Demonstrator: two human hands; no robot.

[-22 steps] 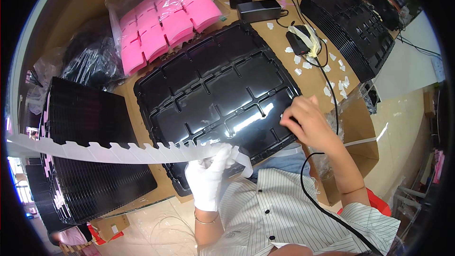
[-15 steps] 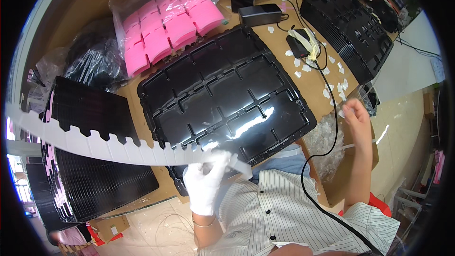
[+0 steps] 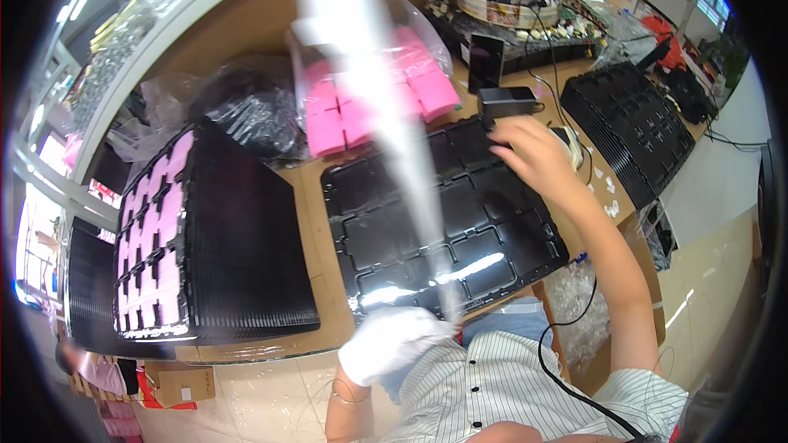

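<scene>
My left hand [image 3: 392, 343], in a white glove, grips the lower end of a long white notched strip [image 3: 386, 107] that rises blurred across the view toward the top. My bare right hand [image 3: 532, 156] reaches out over the far right part of a black compartment tray [image 3: 394, 230] lying on the brown table in front of me; its fingers are spread and I see nothing in it. Behind the tray lies a clear bag of pink foam blocks [image 3: 332, 127].
A stack of black trays [image 3: 246, 246] with pink pieces along its left side stands at my left. More black trays [image 3: 628, 127] sit at the far right. A black adapter [image 3: 507, 102], cables, white scraps and crumpled black plastic bags [image 3: 246, 115] lie on the table.
The white strip has swung from lying sideways at the left to standing up and away from me. My right hand moved from the table's right edge forward over the tray. The view tilted.
</scene>
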